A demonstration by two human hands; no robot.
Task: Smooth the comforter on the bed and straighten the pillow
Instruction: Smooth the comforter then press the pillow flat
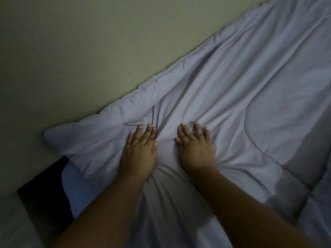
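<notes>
A pale grey-white quilted comforter (250, 90) covers the bed and runs along the wall, with many creases fanning out from under my hands. My left hand (138, 151) lies flat on it, palm down, fingers together and pointing toward the wall. My right hand (195, 145) presses flat beside it, a hand's width to the right, fingers slightly spread and a little blurred. Neither hand holds cloth. The comforter's corner (59, 135) sticks out at the left. Under that corner a bluish-white cushion-like shape (75, 190) shows; I cannot tell whether it is the pillow.
A plain beige wall (89, 51) borders the bed's far edge. A dark gap (44, 190) opens between wall and bed at lower left. A pale surface (14, 221) fills the bottom left corner.
</notes>
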